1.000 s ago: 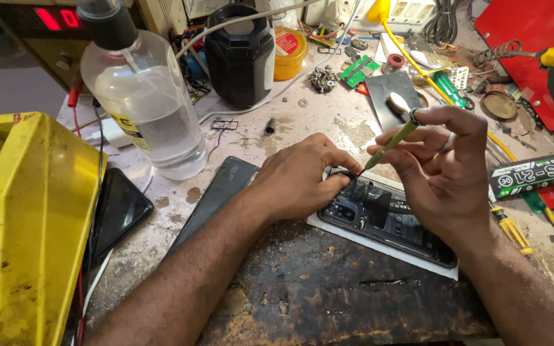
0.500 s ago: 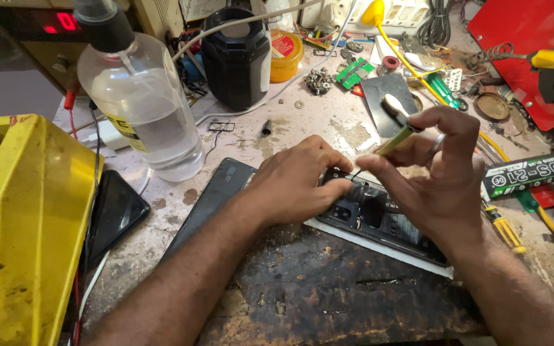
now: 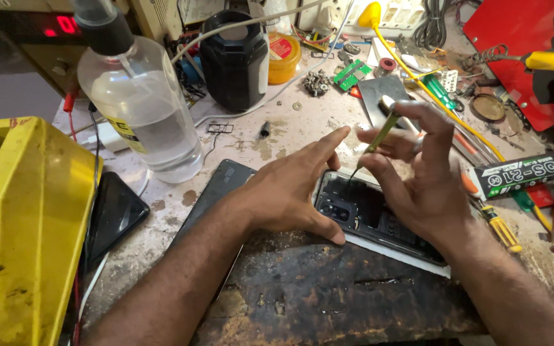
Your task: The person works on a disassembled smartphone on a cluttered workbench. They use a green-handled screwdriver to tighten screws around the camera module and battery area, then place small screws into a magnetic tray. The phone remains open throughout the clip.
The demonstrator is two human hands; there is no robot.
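— What is the surface like?

— A stained, pale workbench [image 3: 161,211], crowded with tools; a dark scorched wooden board [image 3: 328,295] lies along the lower centre of the frame.

— And the hands?

— The right hand [image 3: 418,179], right of centre, pinches a thin green-handled screwdriver [image 3: 373,144] between thumb and fingers, its tip down in the opened black phone with its back cover off [image 3: 373,214], which lies at centre on the board's upper edge. The left hand [image 3: 290,189] is open, fingers spread, thumb and palm pressing the phone's left end.

— What surrounds them?

— A clear plastic bottle of liquid [image 3: 139,109] in the upper left, a black jar [image 3: 233,57] at top centre, a yellow case [image 3: 24,224] along the left edge, and a black-and-white glue tube [image 3: 517,174] at right. A dark flat phone panel [image 3: 216,189] lies just under the left wrist.
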